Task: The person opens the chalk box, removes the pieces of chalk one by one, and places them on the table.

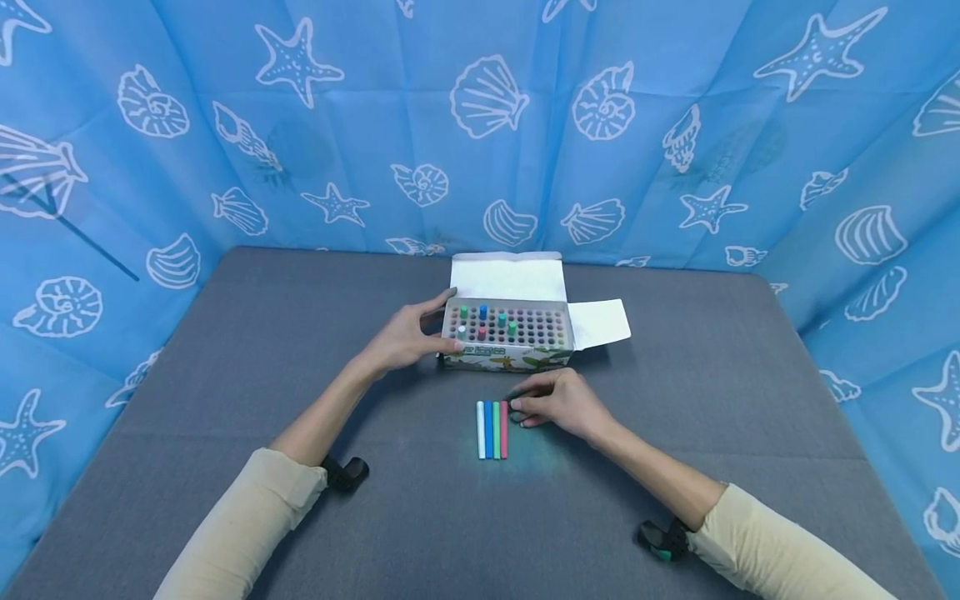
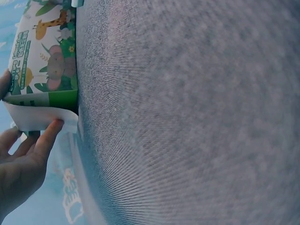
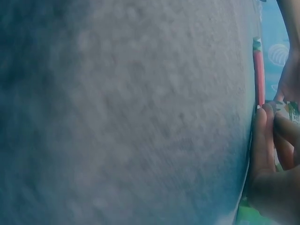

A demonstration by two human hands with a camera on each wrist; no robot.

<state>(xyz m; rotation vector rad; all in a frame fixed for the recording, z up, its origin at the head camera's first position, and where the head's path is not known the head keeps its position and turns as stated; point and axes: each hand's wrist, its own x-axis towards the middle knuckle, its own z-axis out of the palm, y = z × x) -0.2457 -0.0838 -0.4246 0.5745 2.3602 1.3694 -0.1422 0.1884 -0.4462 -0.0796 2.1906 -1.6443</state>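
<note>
A printed cardboard chalk box [image 1: 495, 360] stands upright with its lid up. My left hand [image 1: 401, 337] grips its left end, thumb at the front corner and fingers reaching to the back; in the left wrist view, fingers touch a white end flap [image 2: 35, 117]. Several chalk sticks stand in the holed insert. In front, a white chalk [image 1: 481, 430], blue chalk [image 1: 489, 430], green chalk [image 1: 497, 430] and red chalk [image 1: 504, 430] lie side by side. My right hand [image 1: 564, 404] has bent fingertips at the red chalk's upper right side, with no chalk visibly held.
The raised white lid [image 1: 508, 277] is behind the insert, and a white side flap [image 1: 600, 323] sticks out to the right. A grey cloth covers the table [image 1: 675, 367]. A blue shell-patterned curtain [image 1: 420, 125] hangs behind and at both sides.
</note>
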